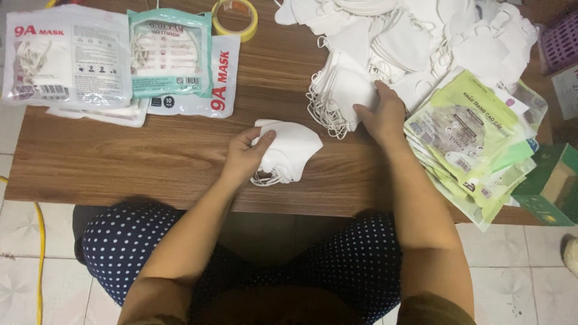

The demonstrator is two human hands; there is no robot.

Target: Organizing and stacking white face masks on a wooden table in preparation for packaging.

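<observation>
The left hand (244, 157) grips a small stack of masks (288, 150), soft and light, by its edge, while the right hand (380, 114) presses flat on a bigger mask pile (340, 96).

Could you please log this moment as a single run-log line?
left hand: holds small mask stack | right hand: on mask bundle | right: green packets

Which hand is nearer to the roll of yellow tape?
Left. The left hand grips a small stack of white masks, below the yellow tape roll. The right hand rests on another mask stack, farther right.
</observation>
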